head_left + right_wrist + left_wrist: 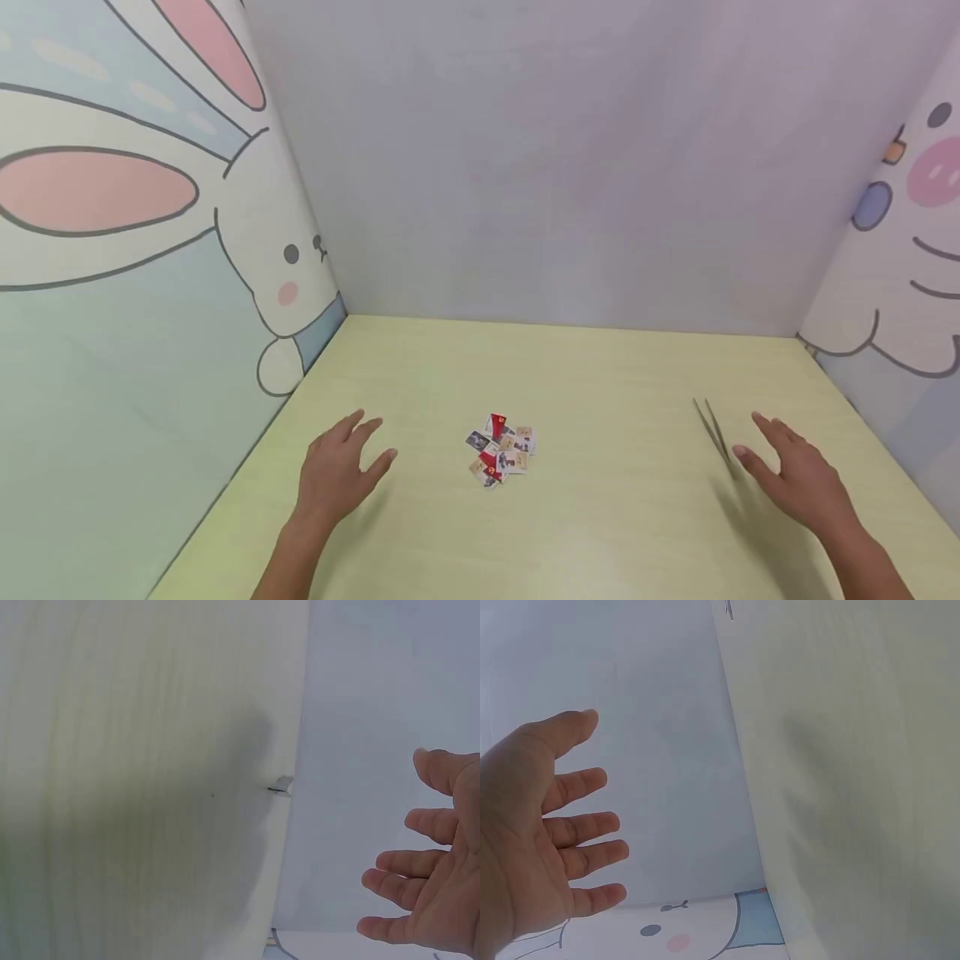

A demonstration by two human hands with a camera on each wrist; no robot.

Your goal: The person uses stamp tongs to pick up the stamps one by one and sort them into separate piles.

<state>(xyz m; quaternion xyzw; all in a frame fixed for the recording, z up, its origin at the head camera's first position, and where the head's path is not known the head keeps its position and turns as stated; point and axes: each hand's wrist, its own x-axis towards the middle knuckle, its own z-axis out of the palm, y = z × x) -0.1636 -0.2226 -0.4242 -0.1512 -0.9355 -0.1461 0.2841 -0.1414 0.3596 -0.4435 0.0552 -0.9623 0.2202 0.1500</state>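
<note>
In the head view, my left hand (333, 475) hovers over the left part of the table, left of a small pile of overlapping stamps (512, 462). The stamps are printed in red, tan, grey and white. At the right lies a pair of metal tweezers (726, 457), its two tips apart and pointing away from me. Just right of the tweezers hovers my right hand (806, 483), its thumb near their joined end. Both hands hold nothing, fingers spread and relaxed, as the left hand (532, 832) and right hand (442, 877) also appear in the wrist views.
The pale yellow table (600, 533) meets a plain greyish back wall (555, 167). A side wall with a rabbit drawing (255, 250) stands at the left, one with a pig drawing (862, 308) at the right. A small grey object (283, 785) in the right wrist view is unclear.
</note>
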